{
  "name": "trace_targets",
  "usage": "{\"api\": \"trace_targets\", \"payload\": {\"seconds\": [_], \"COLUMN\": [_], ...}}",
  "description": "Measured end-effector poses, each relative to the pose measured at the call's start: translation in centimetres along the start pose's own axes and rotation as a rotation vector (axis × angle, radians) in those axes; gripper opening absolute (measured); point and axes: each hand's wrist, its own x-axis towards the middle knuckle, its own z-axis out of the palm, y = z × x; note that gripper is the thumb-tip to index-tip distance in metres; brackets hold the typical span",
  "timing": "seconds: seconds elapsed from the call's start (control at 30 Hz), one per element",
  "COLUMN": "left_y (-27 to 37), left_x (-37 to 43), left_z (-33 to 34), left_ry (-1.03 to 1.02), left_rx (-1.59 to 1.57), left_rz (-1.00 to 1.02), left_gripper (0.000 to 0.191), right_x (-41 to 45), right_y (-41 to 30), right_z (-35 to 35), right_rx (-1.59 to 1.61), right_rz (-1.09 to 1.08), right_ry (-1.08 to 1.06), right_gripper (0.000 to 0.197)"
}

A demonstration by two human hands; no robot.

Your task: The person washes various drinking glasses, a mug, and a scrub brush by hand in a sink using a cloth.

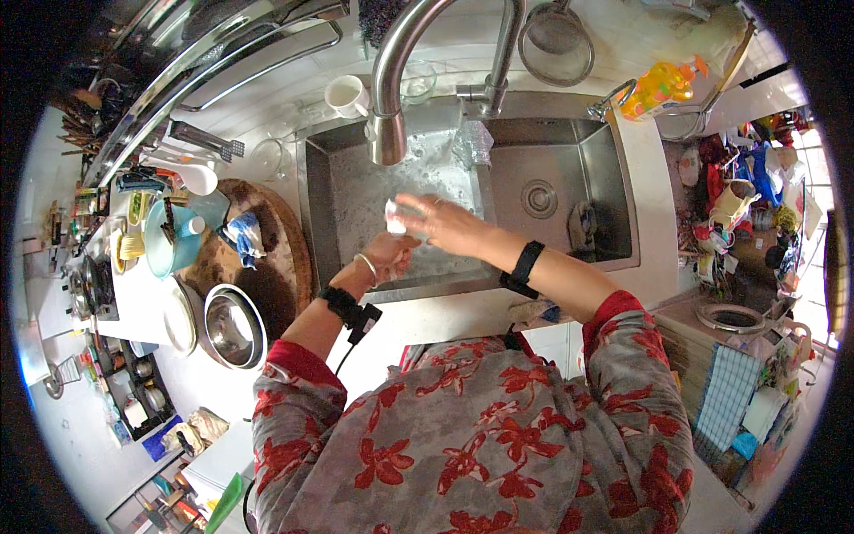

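Both hands are over the left basin of a stainless steel double sink [317, 220]. My left hand [392, 255] has its fingers curled, close beneath a small white object [395, 217]. My right hand [440, 221] reaches across from the right, its fingers against that white thing; blur hides what it is and which hand bears it. Cloudy, foamy water [367, 190] lies in this basin. Above hangs a metal pull-down faucet [387, 140]. On the divider between the basins rests a crumpled translucent wrap [475, 143].
A white mug [346, 97] stands behind the sink, with a mesh strainer [556, 47] and an orange soap bottle [660, 87] to the right. At left are a round wooden board [287, 233] with a cloth [244, 237], a blue container [167, 247] and metal bowls [233, 327].
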Motion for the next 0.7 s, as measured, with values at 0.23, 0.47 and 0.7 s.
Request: {"api": "trace_targets", "payload": {"seconds": [0.23, 0.47, 0.7], "left_y": [-6.0, -4.6, -9.5], "left_x": [0.4, -2.3, -0.3], "left_z": [-1.2, -1.8, -5.6], "left_ry": [-0.331, 0.302, 0.603], "left_rx": [0.005, 1.033, -0.133], "left_rz": [-0.170, 0.181, 0.354], "left_gripper": [0.014, 0.037, 0.043], "right_x": [1.2, 3.9, 4.7], "right_y": [-1.9, 0.3, 10.9], "right_z": [4.5, 10.3, 20.0], "right_rx": [0.067, 0.683, 0.273], "right_rz": [0.033, 0.507, 0.463], "right_ry": [-0.181, -0.622, -0.316], "right_gripper": [0.021, 0.018, 0.022]}}
